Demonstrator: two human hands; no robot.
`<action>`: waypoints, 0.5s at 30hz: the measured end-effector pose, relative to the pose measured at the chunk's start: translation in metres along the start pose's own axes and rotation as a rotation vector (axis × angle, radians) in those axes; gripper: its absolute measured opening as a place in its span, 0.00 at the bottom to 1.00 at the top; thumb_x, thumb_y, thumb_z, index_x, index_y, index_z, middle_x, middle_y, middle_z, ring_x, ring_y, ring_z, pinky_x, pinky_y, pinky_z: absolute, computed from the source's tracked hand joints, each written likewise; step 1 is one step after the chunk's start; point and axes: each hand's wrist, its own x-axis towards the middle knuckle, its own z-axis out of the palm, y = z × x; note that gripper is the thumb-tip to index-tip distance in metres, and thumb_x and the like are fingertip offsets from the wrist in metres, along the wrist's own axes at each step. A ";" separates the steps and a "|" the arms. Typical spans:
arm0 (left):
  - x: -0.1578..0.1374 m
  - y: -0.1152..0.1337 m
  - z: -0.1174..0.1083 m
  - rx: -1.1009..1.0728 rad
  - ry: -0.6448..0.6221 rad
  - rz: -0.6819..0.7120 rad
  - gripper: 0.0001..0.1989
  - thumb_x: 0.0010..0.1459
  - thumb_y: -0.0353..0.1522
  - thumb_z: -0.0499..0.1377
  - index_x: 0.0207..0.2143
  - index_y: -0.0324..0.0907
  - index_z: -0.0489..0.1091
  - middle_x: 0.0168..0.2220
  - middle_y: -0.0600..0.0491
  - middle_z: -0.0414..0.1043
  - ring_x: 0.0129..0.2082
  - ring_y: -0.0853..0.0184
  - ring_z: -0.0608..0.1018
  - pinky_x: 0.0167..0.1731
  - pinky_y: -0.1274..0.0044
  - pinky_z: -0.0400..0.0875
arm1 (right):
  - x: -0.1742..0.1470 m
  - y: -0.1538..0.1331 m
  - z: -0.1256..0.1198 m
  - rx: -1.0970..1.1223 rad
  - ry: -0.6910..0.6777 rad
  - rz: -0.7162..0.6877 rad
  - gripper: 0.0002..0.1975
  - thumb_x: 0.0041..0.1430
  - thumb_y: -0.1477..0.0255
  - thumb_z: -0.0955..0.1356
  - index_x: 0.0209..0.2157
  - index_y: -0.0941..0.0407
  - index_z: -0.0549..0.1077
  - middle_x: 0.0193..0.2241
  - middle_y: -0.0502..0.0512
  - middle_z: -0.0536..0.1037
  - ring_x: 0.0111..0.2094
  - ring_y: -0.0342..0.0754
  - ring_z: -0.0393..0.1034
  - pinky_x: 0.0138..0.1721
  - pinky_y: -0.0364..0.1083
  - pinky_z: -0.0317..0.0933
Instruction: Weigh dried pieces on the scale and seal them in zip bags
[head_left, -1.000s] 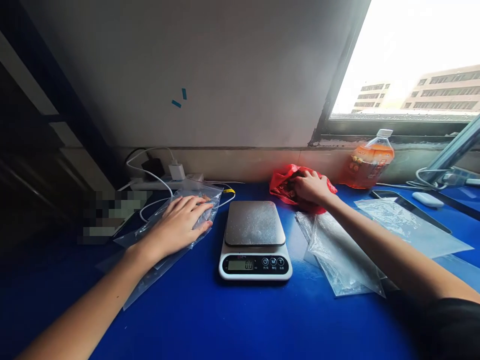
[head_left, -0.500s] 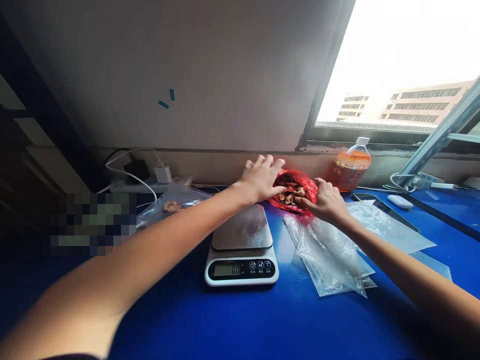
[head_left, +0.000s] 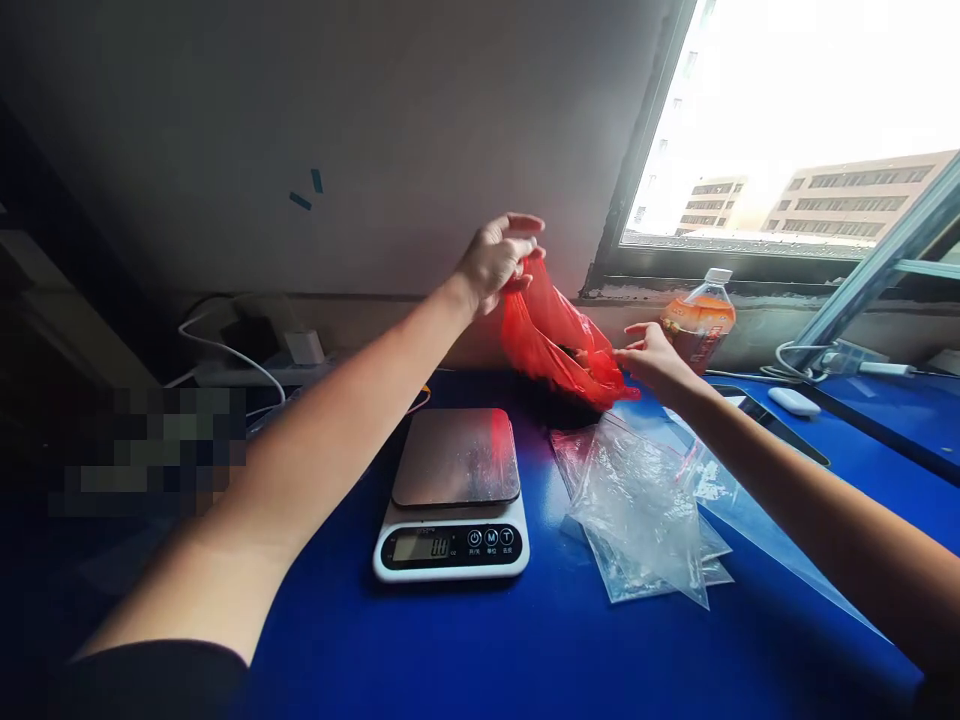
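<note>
A red plastic bag [head_left: 551, 325] hangs stretched between my hands, behind and to the right of the kitchen scale. My left hand [head_left: 499, 262] is raised, its fingers pinching the bag's upper rim. Lower and farther right, my right hand [head_left: 649, 355] pinches the bag's other edge, its index finger pointing outward. Brown dried pieces show only as a dark patch inside the bag; most of them are hidden by the red film. The digital scale [head_left: 455, 458] has a bare metal plate and reads 0.0.
Several clear plastic bags [head_left: 637, 510] lie right of the scale on the blue table [head_left: 480, 650]. A bottle of orange drink [head_left: 701, 320], a dark phone [head_left: 787, 428] and a white earbud case [head_left: 794, 402] stand or lie at the back right. White cables [head_left: 232, 350] run along the left wall.
My left hand has risen, pulling one side of the red bag upward. My right hand has moved slightly, still at the bag's right edge. The dried pieces inside have become mostly hidden.
</note>
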 end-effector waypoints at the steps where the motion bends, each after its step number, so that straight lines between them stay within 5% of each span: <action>1: -0.005 0.007 -0.004 -0.057 0.001 0.020 0.14 0.68 0.27 0.49 0.53 0.46 0.64 0.40 0.53 0.72 0.21 0.79 0.67 0.26 0.84 0.68 | 0.002 -0.006 -0.001 0.020 -0.028 -0.002 0.29 0.52 0.63 0.68 0.54 0.57 0.60 0.37 0.58 0.72 0.35 0.53 0.72 0.33 0.50 0.69; 3: -0.021 0.016 -0.011 -0.198 -0.085 -0.006 0.10 0.65 0.26 0.52 0.47 0.43 0.67 0.38 0.52 0.71 0.20 0.79 0.66 0.25 0.83 0.68 | -0.004 -0.018 -0.002 0.038 -0.090 -0.002 0.32 0.52 0.58 0.69 0.55 0.56 0.61 0.36 0.57 0.74 0.36 0.53 0.73 0.36 0.50 0.69; 7: -0.065 0.015 -0.019 -0.146 -0.253 -0.109 0.06 0.61 0.25 0.56 0.40 0.40 0.69 0.36 0.51 0.70 0.25 0.74 0.73 0.27 0.80 0.70 | -0.049 -0.027 0.007 0.038 -0.116 -0.023 0.38 0.49 0.48 0.70 0.55 0.56 0.62 0.45 0.63 0.73 0.45 0.58 0.71 0.42 0.52 0.68; 9: -0.084 0.009 -0.022 -0.118 -0.278 -0.117 0.05 0.61 0.25 0.58 0.40 0.40 0.71 0.36 0.51 0.71 0.26 0.73 0.74 0.29 0.79 0.70 | -0.073 -0.027 0.014 0.034 -0.152 -0.043 0.40 0.46 0.48 0.71 0.55 0.55 0.62 0.42 0.61 0.75 0.41 0.57 0.72 0.38 0.51 0.68; 12: -0.096 -0.003 -0.027 -0.089 -0.260 -0.117 0.06 0.62 0.27 0.58 0.41 0.42 0.72 0.37 0.52 0.71 0.26 0.74 0.73 0.30 0.79 0.70 | -0.086 -0.026 0.023 0.051 -0.211 -0.050 0.27 0.46 0.56 0.73 0.47 0.53 0.70 0.27 0.52 0.75 0.28 0.51 0.70 0.29 0.48 0.63; 15: -0.084 -0.013 -0.030 -0.054 -0.216 -0.127 0.05 0.62 0.27 0.57 0.39 0.41 0.73 0.33 0.52 0.71 0.24 0.74 0.71 0.28 0.78 0.69 | -0.064 -0.031 0.023 0.119 -0.141 -0.027 0.10 0.49 0.66 0.69 0.35 0.54 0.73 0.24 0.51 0.73 0.25 0.48 0.68 0.26 0.46 0.60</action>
